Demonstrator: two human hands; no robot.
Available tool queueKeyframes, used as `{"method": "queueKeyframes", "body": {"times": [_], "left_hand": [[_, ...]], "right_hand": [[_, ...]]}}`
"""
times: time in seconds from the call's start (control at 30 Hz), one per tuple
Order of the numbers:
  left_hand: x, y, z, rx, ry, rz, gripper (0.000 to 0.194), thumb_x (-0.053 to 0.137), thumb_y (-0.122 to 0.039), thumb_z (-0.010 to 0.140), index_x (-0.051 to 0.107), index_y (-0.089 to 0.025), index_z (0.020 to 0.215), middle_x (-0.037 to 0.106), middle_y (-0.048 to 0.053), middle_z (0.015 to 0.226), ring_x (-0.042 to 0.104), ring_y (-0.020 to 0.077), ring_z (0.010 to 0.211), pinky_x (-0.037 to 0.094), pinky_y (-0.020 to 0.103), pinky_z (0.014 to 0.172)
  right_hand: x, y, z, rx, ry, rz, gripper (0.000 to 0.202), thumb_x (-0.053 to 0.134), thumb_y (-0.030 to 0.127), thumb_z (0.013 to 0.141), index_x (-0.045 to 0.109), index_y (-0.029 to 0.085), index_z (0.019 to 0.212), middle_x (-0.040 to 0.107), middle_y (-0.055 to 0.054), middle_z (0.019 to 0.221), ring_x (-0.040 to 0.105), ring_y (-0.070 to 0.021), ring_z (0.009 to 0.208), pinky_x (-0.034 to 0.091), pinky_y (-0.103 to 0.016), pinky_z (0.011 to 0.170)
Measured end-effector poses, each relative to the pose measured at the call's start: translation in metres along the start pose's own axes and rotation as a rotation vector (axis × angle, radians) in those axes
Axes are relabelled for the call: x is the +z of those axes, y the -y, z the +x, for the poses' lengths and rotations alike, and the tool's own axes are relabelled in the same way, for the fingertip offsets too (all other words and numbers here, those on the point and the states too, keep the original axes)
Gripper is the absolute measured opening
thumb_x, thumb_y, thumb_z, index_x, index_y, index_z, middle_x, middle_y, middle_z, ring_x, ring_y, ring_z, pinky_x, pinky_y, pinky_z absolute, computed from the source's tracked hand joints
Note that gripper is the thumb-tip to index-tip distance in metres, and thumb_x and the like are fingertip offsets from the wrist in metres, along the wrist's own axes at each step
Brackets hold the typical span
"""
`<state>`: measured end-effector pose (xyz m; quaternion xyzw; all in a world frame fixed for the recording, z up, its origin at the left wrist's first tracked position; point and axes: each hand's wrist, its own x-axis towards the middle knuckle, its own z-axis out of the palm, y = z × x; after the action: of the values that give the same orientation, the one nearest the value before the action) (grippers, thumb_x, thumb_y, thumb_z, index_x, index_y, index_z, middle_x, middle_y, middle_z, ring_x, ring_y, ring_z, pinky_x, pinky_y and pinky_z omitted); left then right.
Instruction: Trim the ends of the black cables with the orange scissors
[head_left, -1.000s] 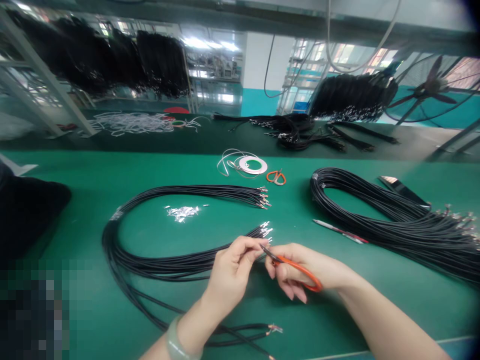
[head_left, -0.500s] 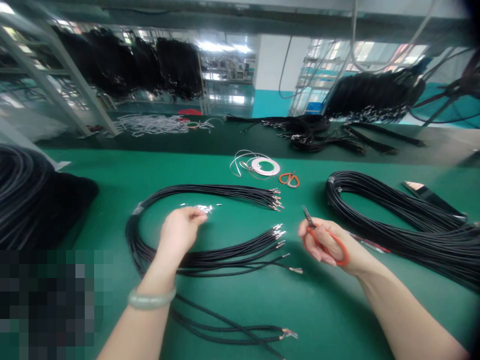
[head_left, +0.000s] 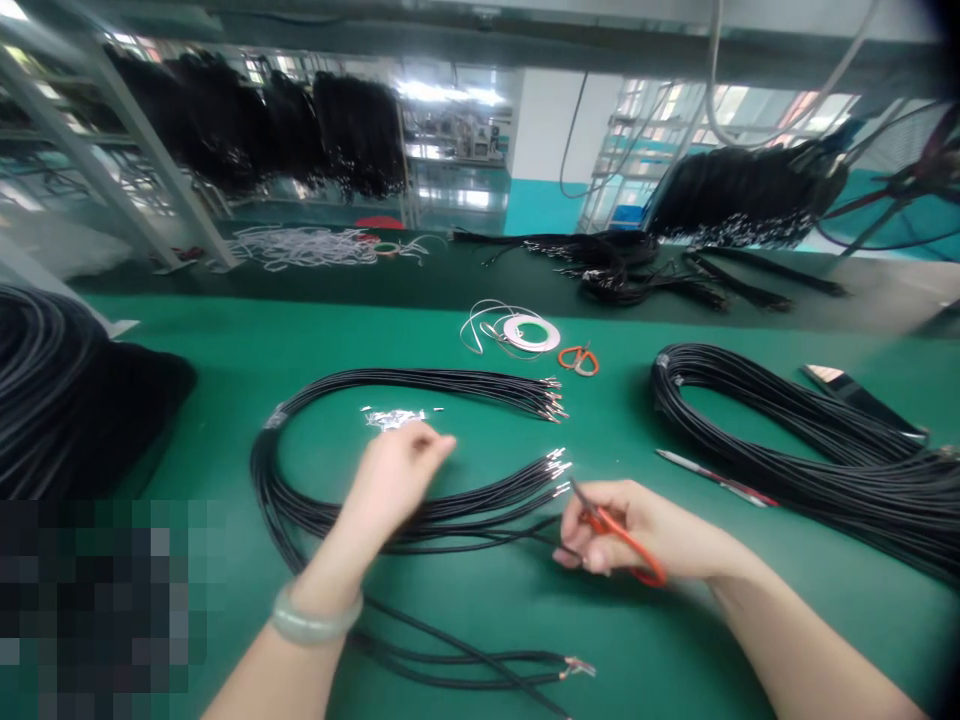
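Observation:
My left hand (head_left: pixel 401 468) is closed in a pinch above the bundle of black cables (head_left: pixel 472 383); what lies between thumb and finger is too small to make out. Just behind it is a small heap of shiny white-silver pieces (head_left: pixel 386 418). My right hand (head_left: pixel 622 530) is wrapped around orange-handled scissors (head_left: pixel 634 550), their tips pointing up and left. Its thumb and fingertips also touch the end of one black cable (head_left: pixel 536 530), partly hidden by the fingers. The bundle curves in a U, with bare wire ends facing right.
Behind the bundle lie a white spool (head_left: pixel 511 335) and a second pair of orange scissors (head_left: pixel 577 360). A pen (head_left: pixel 712 470) and another cable coil (head_left: pixel 675 385) are on the right. Loose cables (head_left: pixel 480 672) stretch across the front. A dark cable pile (head_left: pixel 97 400) stands at left.
My left hand has moved right and toward me, away from the shiny pieces. My right hand, with the scissors, has moved left and down to one cable's end.

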<state>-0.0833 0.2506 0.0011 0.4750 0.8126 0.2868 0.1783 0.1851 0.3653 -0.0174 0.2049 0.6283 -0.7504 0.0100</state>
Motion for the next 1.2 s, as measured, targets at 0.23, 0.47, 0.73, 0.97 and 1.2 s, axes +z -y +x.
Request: {"method": "queueKeyframes", "body": {"times": [0.23, 0.47, 0.73, 0.97, 1.2], "left_hand": [[0.043, -0.033, -0.044, 0.498, 0.469, -0.091, 0.022, 0.064, -0.018, 0.083, 0.066, -0.025, 0.104, 0.064, 0.002, 0.103, 0.06, 0.0187, 0.098, 0.046, 0.026, 0.085], [0.063, -0.03, -0.036, 0.44, 0.268, 0.201, 0.017, 0.049, -0.017, 0.092, 0.065, -0.02, 0.091, 0.065, 0.004, 0.091, 0.059, 0.021, 0.087, 0.046, 0.029, 0.073], [0.065, -0.03, -0.024, 0.376, 0.102, 0.189, 0.018, 0.044, -0.017, 0.093, 0.061, -0.02, 0.091, 0.067, 0.005, 0.09, 0.059, 0.0218, 0.086, 0.045, 0.03, 0.072], [0.044, -0.024, -0.02, 0.147, 0.21, -0.372, 0.016, 0.048, -0.033, 0.092, 0.057, -0.02, 0.091, 0.062, 0.0, 0.074, 0.059, 0.0135, 0.055, 0.044, 0.024, 0.053], [0.036, -0.022, -0.007, 0.071, -0.033, -0.747, 0.023, 0.056, -0.039, 0.088, 0.056, -0.019, 0.101, 0.058, 0.0, 0.087, 0.049, 0.0047, 0.048, 0.039, 0.017, 0.043]], "right_hand": [[-0.012, -0.002, -0.005, 0.137, 0.106, 0.084, 0.04, 0.085, 0.027, 0.066, 0.057, 0.014, 0.092, 0.074, -0.006, 0.075, 0.072, -0.0168, 0.063, 0.055, -0.026, 0.059], [-0.011, -0.002, 0.008, -0.087, -0.345, -0.11, 0.034, 0.068, 0.045, 0.081, 0.052, 0.018, 0.095, 0.071, -0.004, 0.076, 0.062, -0.011, 0.048, 0.045, -0.02, 0.044], [-0.018, -0.012, 0.019, -0.083, -0.536, -0.302, 0.039, 0.073, 0.045, 0.076, 0.053, 0.02, 0.098, 0.06, 0.004, 0.067, 0.055, -0.0115, 0.051, 0.043, -0.024, 0.049], [-0.011, -0.006, 0.008, 0.012, -0.25, -0.457, 0.033, 0.074, 0.024, 0.071, 0.054, 0.02, 0.097, 0.068, -0.001, 0.083, 0.062, -0.0151, 0.071, 0.05, -0.027, 0.065], [-0.006, -0.003, 0.003, -0.052, -0.163, -0.748, 0.023, 0.061, 0.02, 0.081, 0.057, 0.023, 0.103, 0.066, 0.002, 0.073, 0.059, -0.0144, 0.064, 0.045, -0.024, 0.06]]}}
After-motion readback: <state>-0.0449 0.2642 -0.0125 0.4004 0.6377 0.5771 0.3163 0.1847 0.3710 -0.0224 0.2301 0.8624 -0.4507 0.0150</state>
